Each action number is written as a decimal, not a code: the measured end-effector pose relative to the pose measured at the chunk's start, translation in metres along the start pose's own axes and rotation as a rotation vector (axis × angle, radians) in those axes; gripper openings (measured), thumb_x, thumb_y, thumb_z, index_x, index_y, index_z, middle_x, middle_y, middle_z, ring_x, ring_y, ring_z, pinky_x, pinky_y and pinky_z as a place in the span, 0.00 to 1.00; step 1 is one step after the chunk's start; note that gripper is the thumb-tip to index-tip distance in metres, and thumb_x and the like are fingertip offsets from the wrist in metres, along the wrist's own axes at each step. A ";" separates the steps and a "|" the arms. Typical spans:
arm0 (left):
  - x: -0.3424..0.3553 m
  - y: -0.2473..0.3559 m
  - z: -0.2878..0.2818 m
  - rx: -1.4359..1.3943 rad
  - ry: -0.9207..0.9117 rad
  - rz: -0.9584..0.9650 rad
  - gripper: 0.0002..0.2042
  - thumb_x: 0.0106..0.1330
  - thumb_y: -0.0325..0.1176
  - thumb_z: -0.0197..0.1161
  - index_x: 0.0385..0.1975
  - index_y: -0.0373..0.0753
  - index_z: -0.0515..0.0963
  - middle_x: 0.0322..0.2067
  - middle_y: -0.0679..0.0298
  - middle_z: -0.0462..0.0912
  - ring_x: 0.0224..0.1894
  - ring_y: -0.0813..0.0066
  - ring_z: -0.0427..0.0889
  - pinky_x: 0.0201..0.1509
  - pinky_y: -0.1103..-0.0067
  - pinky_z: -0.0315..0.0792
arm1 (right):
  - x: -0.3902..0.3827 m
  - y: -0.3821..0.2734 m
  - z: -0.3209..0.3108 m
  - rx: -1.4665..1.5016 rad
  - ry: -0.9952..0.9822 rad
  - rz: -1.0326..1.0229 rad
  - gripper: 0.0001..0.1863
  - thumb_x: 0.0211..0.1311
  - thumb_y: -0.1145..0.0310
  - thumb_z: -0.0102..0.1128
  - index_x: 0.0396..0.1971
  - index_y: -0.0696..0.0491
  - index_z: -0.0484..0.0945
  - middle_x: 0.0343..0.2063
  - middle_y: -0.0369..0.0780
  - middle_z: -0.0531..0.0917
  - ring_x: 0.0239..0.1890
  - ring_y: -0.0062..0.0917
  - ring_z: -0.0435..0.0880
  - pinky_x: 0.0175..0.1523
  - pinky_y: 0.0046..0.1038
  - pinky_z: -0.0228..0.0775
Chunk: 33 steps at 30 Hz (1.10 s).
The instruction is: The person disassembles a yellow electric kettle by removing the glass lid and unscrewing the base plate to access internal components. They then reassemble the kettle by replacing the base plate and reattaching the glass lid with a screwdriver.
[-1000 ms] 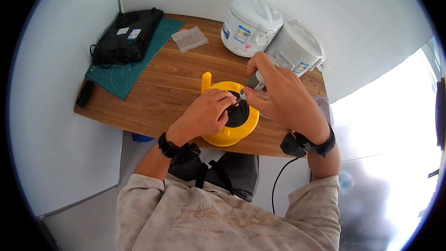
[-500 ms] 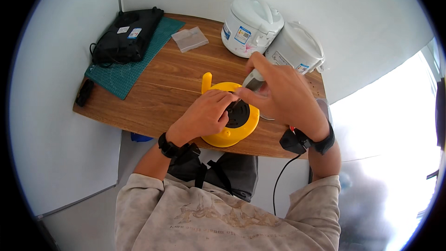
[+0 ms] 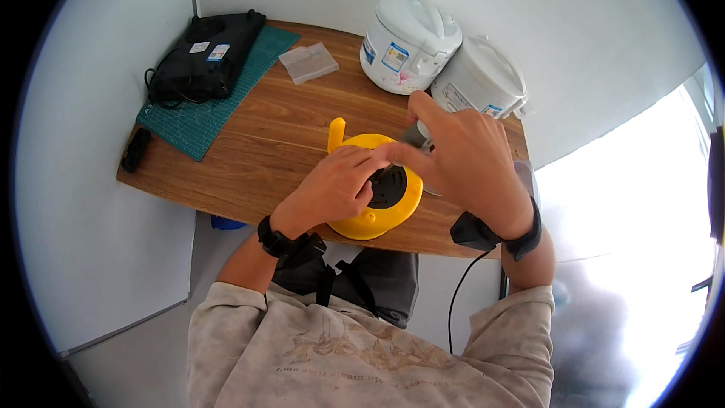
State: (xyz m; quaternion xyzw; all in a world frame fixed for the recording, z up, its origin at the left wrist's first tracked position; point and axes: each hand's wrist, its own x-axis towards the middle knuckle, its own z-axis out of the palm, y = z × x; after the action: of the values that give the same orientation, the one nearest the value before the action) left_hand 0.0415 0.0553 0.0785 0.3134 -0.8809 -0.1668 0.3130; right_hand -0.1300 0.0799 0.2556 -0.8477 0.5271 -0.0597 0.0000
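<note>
From my remote station I monitor the head view. The right hand (image 3: pixel 472 155) is closed around a grey-and-white screwdriver (image 3: pixel 414 134) — only part of the handle shows, and the fingers hide the tip. The left hand (image 3: pixel 328 185) lies palm down over the left side of a round yellow reel (image 3: pixel 377 224), fingers bent at its slotted black panel (image 3: pixel 390 187). I cannot tell whether those fingers pinch anything. The two hands overlap above the panel; I cannot confirm contact between them.

The yellow reel sits flat near the front edge of a wooden desk (image 3: pixel 257 151). A yellow peg (image 3: pixel 337 134) stands at the reel's far left rim. Both wrists carry black straps.

Reference positions: a floral white rice cooker (image 3: pixel 400 26) stands at the rear, with a second white rice cooker (image 3: pixel 487 68) just beside it on the right. A clear plastic bag (image 3: pixel 310 66) lies left of them. At the far left, a flat black appliance (image 3: pixel 192 72) rests on a green cutting mat (image 3: pixel 183 134) — its cord is loosely bunched.
</note>
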 end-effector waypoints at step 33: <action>0.002 0.003 -0.001 0.001 0.025 0.025 0.18 0.63 0.26 0.59 0.54 0.35 0.77 0.52 0.55 0.80 0.59 0.59 0.76 0.69 0.65 0.66 | -0.002 0.013 0.010 0.225 0.120 -0.127 0.18 0.63 0.63 0.64 0.43 0.55 0.67 0.27 0.45 0.82 0.31 0.43 0.83 0.35 0.37 0.73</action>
State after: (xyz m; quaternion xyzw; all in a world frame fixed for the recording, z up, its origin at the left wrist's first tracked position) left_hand 0.0395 0.0565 0.0819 0.3048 -0.8808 -0.1586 0.3260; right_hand -0.1412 0.0752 0.2443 -0.8690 0.4612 -0.1689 0.0600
